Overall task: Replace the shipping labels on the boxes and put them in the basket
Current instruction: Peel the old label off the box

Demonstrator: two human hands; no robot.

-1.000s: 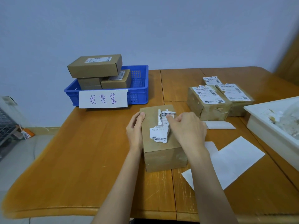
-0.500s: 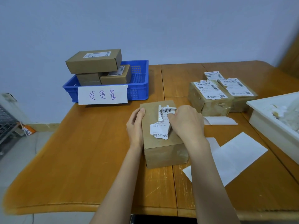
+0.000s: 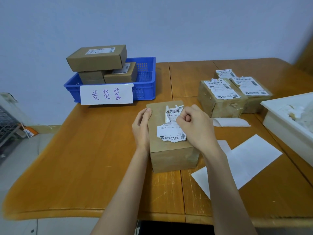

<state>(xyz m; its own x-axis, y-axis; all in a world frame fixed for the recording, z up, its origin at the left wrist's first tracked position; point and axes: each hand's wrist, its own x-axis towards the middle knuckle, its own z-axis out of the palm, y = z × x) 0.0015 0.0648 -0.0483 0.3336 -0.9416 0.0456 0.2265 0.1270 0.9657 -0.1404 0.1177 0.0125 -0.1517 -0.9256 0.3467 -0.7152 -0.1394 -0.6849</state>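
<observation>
My left hand (image 3: 141, 128) steadies the box (image 3: 171, 138); right hand (image 3: 194, 126) pinches its torn label (image 3: 171, 126). Three boxes fill the basket (image 3: 145, 85), upper left. Three remain unrelabelled

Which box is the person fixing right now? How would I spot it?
Look at the wooden table, near its front middle, between the two hands. The box there stands alone, with the left hand steadying its side and the right hand pinching its label. Unlike the boxes at the right, its label is half torn off.
</observation>
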